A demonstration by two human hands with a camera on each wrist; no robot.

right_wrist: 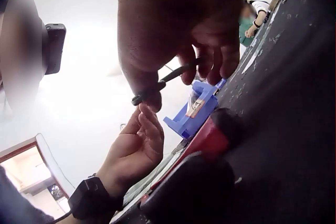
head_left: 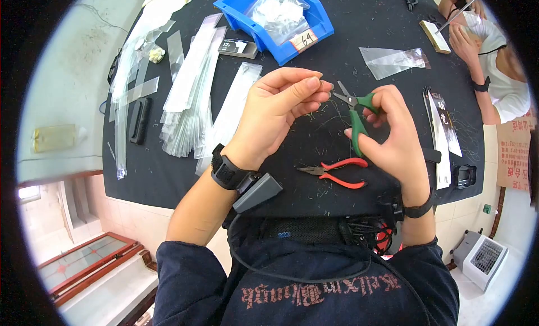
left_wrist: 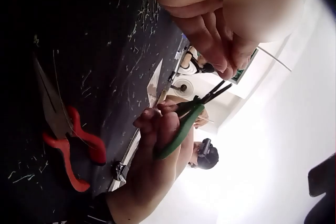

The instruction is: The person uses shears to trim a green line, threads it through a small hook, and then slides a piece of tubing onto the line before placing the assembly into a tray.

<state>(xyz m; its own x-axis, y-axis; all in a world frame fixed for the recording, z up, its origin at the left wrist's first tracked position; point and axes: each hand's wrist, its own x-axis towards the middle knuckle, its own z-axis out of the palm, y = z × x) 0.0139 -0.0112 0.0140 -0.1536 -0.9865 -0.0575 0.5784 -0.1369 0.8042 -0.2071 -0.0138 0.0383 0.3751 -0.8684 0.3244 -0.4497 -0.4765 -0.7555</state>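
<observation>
one pr curvy grn-handled metal scissors (head_left: pixel 353 101) held in r hand (head_left: pixel 396 141).

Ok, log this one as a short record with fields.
Right grip: holds green-handled scissors, blades parted
Left grip: fingertips together beside the blades; anything pinched is too small to tell
On black cloth: red-handled pliers, handles spread; blue bin; clear plastic strips
Other person: right side of head view

Nearer the wearer than one blue bin (head_left: pixel 281 53), I count two hands (head_left: pixel 275 110) (head_left: pixel 396 141), one pair of green-handled scissors (head_left: pixel 353 102) and one pair of red-handled pliers (head_left: pixel 324 171).
</observation>
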